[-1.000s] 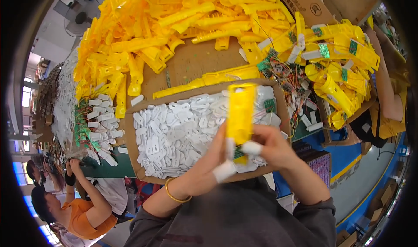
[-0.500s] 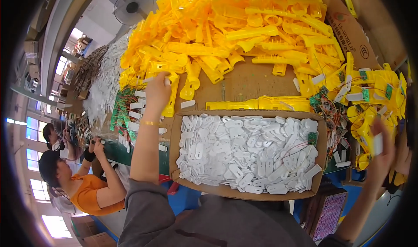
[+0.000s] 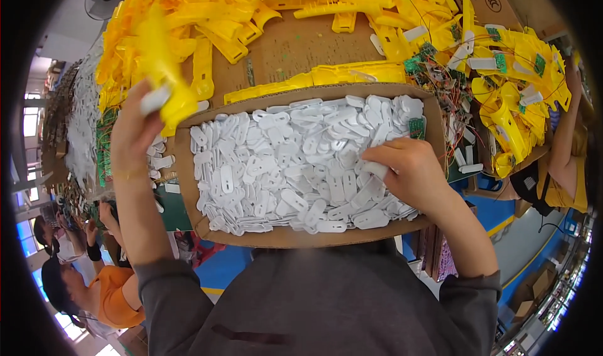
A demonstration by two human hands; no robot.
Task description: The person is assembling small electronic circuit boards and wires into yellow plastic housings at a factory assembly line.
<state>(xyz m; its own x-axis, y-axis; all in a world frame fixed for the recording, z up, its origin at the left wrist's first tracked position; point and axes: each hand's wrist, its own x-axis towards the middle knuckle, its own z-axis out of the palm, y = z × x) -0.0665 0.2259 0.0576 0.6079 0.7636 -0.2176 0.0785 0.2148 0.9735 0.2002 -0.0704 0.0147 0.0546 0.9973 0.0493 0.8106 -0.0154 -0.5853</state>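
My left hand (image 3: 133,130) is closed round the end of a long yellow plastic shell (image 3: 168,73), which is raised and smeared by motion. A small white block (image 3: 155,100) is also in that hand, against the shell. In front of my body, a cardboard box (image 3: 301,238) holds a heap of flat white oblong plastic pieces (image 3: 276,161) with small slots. Over the right part of this heap my right hand (image 3: 411,171) reaches in, fingers pinched on a white plastic piece (image 3: 375,169). A green circuit board (image 3: 416,128) lies by the box's right wall.
Yellow shells (image 3: 251,4) are piled on the cardboard-covered table behind the box. Wired circuit boards (image 3: 433,73) and more yellow shells (image 3: 512,130) lie at the right. At the left sits a person in orange (image 3: 113,293); another person's arm (image 3: 565,136) shows at the far right.
My left hand has lifted a yellow shell from the pile's near edge. My right hand has come from the far right into the box. The whole view has shifted.
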